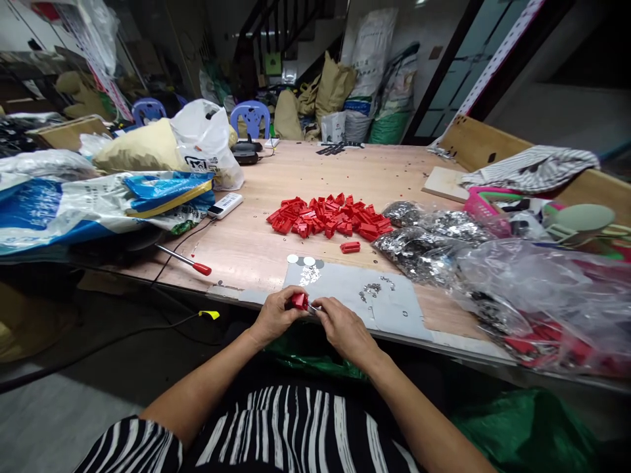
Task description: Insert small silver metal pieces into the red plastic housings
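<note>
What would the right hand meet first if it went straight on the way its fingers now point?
Probably the small red piece held by the left hand, just ahead of the right hand and the thin metal tool it holds, though one view leaves the exact gap unclear.

We hold both bare forearms reaching forward from our body and angled inward, so that they converge ahead of us. Our left forearm [207,386] slants up to the right, and our left hand [277,316] is bent into a pinch, its fingers [294,290] curled inward. Our right forearm [419,404] slants up to the left from the lower edge of view; our right hand [342,328] is palm down, with its fingertips [320,303] gathered in a narrow grip just beside the left.
</note>
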`<state>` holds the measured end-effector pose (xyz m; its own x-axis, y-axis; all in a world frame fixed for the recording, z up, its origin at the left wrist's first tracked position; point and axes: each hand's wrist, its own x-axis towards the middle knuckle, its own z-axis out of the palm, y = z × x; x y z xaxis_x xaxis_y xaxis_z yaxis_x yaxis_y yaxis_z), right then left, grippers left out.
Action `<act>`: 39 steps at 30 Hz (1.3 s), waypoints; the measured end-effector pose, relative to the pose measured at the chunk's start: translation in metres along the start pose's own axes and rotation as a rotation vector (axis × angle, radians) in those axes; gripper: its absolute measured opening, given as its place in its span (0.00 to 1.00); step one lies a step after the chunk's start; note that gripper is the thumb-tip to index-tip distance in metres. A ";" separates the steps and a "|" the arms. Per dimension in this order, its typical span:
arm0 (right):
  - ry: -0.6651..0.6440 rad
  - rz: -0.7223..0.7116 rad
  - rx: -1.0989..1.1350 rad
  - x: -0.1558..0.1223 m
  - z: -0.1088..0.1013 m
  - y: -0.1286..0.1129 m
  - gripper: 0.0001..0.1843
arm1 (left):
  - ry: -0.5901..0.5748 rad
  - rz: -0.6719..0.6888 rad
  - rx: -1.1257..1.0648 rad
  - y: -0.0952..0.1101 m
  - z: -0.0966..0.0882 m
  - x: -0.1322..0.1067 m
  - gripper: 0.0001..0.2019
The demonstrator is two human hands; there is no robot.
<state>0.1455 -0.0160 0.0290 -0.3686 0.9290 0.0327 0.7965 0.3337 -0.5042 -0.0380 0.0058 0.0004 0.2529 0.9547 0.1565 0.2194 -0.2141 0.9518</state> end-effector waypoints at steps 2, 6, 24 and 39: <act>0.025 -0.037 0.112 -0.004 -0.003 0.006 0.12 | 0.032 -0.003 -0.027 0.003 0.000 -0.002 0.13; 0.013 -0.031 0.330 -0.014 -0.011 0.011 0.11 | 0.090 -0.092 -0.327 0.014 0.005 -0.008 0.16; 0.017 -0.051 0.335 -0.024 -0.013 0.000 0.19 | 0.060 -0.620 -1.355 0.028 0.030 -0.025 0.05; 0.296 0.090 -0.020 0.036 -0.041 0.069 0.16 | -0.293 -0.147 0.065 0.009 0.030 -0.040 0.10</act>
<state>0.2066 0.0471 0.0308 -0.1434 0.9601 0.2401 0.8299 0.2488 -0.4993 -0.0179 -0.0403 -0.0049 0.4725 0.8783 -0.0726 0.3312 -0.1006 0.9382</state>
